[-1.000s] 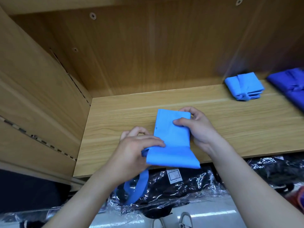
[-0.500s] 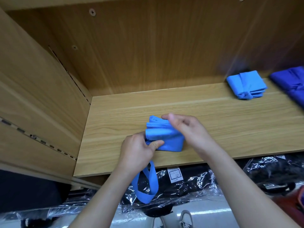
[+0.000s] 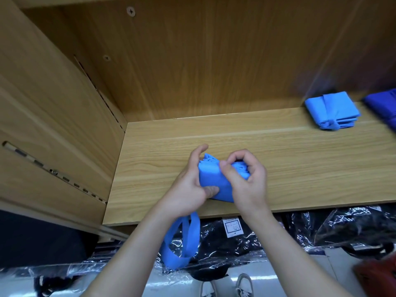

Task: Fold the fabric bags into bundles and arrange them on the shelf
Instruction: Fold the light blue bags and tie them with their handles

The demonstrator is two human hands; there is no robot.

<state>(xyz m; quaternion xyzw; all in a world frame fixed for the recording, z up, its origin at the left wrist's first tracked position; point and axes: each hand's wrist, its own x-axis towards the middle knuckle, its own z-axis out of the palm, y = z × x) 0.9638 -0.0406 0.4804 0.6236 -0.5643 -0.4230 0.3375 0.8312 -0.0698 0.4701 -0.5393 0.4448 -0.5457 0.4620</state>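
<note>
On the far left I see the slotted rail running along the wooden side panel, and beside it the pale wood shelf. Near the shelf's front edge the left hand grips the light blue fabric bag, which is folded into a thick wad resting on the shelf: the thumb presses its front face and the fingers reach round its left side. The bag's handle loops hang off the shelf edge below that wrist. The right hand grasps the bag's right half, its fingers curled over the top edge and the thumb pushed into the folds; I cannot tell how many layers it pinches. Under the shelf lie dark goods in shiny plastic wrap. Well apart, at the back right of the shelf, sits a tied light blue bundle, and just beyond it some darker blue fabric is cut off by the picture's edge.
</note>
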